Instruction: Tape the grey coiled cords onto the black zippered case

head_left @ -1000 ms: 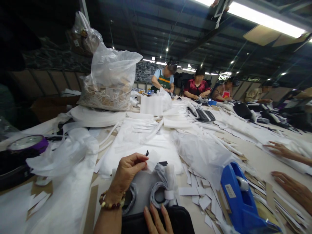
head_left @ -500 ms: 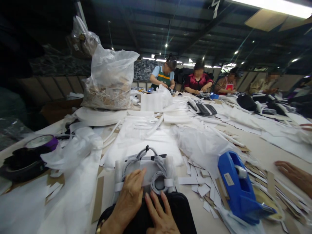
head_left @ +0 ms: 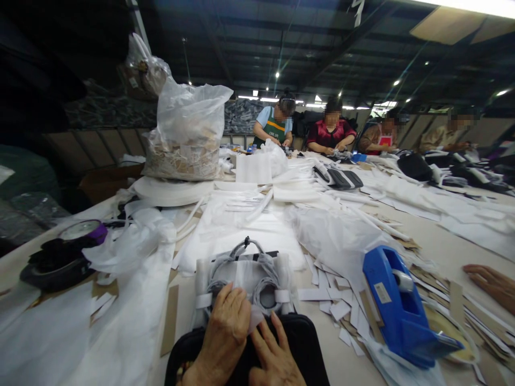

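Head view: we find the left hand (head_left: 227,327) pressed flat, fingers extended, on the white-wrapped cable bundle (head_left: 245,276), which lies just beyond the black pouch (head_left: 300,343). The right hand (head_left: 276,359) rests open on that pouch, grasping nothing. Both wrists are cut off at the frame edge. The label on the blue tape dispenser (head_left: 398,311) is unreadable.

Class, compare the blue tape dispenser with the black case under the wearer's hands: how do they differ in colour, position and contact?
The tape dispenser is blue; the black case is black. The dispenser stands untouched to the right among paper scraps, while the case lies at the near edge under the left hand and right hand. Both rest on the table.
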A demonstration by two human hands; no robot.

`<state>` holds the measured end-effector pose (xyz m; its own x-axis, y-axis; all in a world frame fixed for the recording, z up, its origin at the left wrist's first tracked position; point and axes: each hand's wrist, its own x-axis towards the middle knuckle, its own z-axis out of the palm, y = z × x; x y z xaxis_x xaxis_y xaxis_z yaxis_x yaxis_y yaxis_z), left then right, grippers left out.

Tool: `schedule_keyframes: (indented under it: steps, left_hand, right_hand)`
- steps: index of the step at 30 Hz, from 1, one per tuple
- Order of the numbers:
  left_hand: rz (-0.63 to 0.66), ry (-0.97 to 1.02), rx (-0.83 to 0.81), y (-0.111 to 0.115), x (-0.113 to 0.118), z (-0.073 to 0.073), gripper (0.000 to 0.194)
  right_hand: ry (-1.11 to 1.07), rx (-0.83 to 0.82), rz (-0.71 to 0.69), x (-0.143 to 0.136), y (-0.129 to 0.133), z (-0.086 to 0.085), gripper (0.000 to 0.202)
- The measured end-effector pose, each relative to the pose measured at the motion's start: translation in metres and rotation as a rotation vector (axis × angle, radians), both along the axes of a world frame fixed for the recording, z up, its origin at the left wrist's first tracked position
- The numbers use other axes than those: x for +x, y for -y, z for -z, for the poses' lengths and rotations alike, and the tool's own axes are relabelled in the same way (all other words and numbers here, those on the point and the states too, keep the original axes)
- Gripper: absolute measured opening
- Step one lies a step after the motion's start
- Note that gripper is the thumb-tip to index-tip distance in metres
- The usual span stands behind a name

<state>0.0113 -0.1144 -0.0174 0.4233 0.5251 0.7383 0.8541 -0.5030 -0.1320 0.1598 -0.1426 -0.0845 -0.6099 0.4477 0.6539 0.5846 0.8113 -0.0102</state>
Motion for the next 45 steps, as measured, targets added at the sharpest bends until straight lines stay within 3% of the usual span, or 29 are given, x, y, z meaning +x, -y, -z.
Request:
schedule_keyframes:
  steps: [3, 7, 11, 15, 19, 22, 28, 31, 33, 38, 42, 45]
  left_hand:
    - [-0.042, 0.048, 0.0, 0.003, 0.006, 0.001, 0.033]
    - [-0.034, 0.146, -0.008, 0.003, 0.006, 0.006, 0.033]
    - [-0.048, 0.323, 0.044, 0.002, 0.0, 0.009, 0.028]
    - [-0.072, 0.475, 0.027, 0.003, -0.004, 0.008, 0.025]
    - [-0.123, 0.574, 0.006, 0.004, -0.005, 0.006, 0.019]
    - [-0.12, 0.597, 0.012, 0.004, -0.005, 0.006, 0.016]
    - [-0.044, 0.5, 0.053, 0.003, 0.0, 0.009, 0.018]
    - [-0.027, 0.46, 0.066, 0.003, 0.001, 0.008, 0.018]
    - [-0.019, 0.432, 0.073, 0.003, -0.001, 0.007, 0.022]
    - [0.014, 0.379, 0.073, 0.005, -0.003, 0.008, 0.024]
    - [0.045, 0.329, 0.055, 0.008, -0.003, 0.01, 0.024]
    - [0.047, 0.343, 0.075, 0.009, -0.001, 0.01, 0.025]
  right_hand:
    - [0.024, -0.025, 0.012, 0.008, 0.001, -0.009, 0.033]
    - [-0.088, -0.124, -0.036, 0.013, -0.003, -0.047, 0.016]
    - [-0.173, -0.124, 0.147, 0.001, -0.024, -0.086, 0.025]
    - [-0.014, -0.151, 0.188, -0.014, -0.053, -0.1, 0.018]
    - [0.068, -0.234, 0.236, -0.022, -0.067, -0.102, 0.014]
    - [0.106, -0.248, 0.178, -0.026, -0.069, -0.095, 0.017]
    - [0.153, 0.005, 0.181, -0.034, -0.07, -0.061, 0.038]
    - [0.13, 0.059, 0.181, -0.036, -0.072, -0.055, 0.042]
    - [0.091, -0.008, 0.164, -0.036, -0.075, -0.057, 0.042]
    - [-0.105, -0.422, 0.077, -0.032, -0.085, -0.071, 0.035]
    - [-0.201, -0.446, 0.081, -0.029, -0.087, -0.07, 0.029]
    - [-0.228, -0.425, 0.114, -0.027, -0.085, -0.068, 0.04]
